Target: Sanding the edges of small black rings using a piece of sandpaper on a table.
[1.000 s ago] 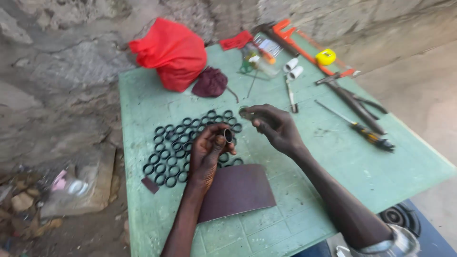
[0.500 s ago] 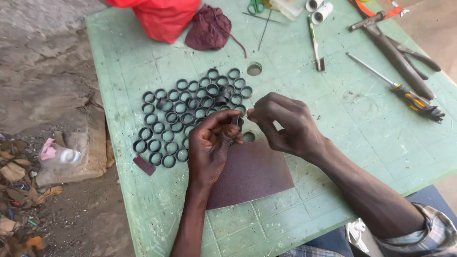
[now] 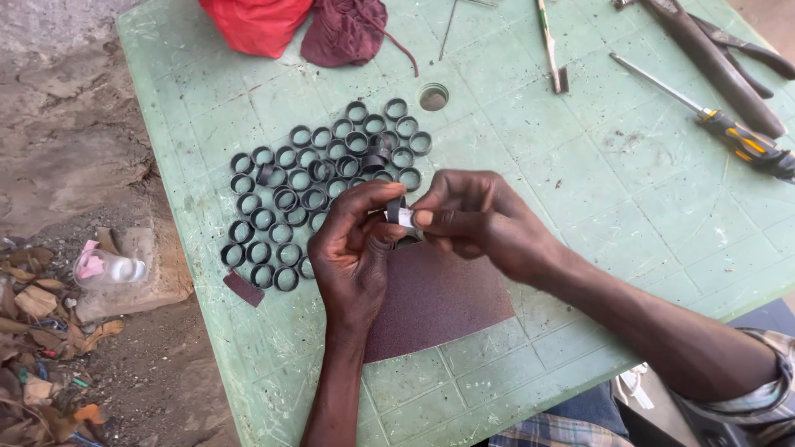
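One view only, head camera, looking down on our green table.

Our left hand and right hand meet at frame centre, both pinched closed on one small black ring. Left thumb and fingers grip its rim; right thumb and forefinger press a light scrap against it, what kind we can't tell. The ring sits just above the near edge of the ring pile and over the top edge of the sandpaper sheet.

Handling, our read: ring looks light, stiff, smooth-walled, so likely to slip or roll out. Best held across the rim by opposing fingertips, as now.

Counts:
- loose black rings spread flat at centre left: roughly fifty, some overlapped or hidden by our hands, so no exact count
- sandpaper sheet: one, dark maroon, under our wrists; one small offcut at the pile's lower left
- round hole in the table: one, top centre
- red bag and maroon cloth: one each, top edge
- yellow-and-black-handled screwdriver: one, upper right
- long dark pliers-type tool: one, upper right, partly cropped
- thin metal tool: one, top centre-right
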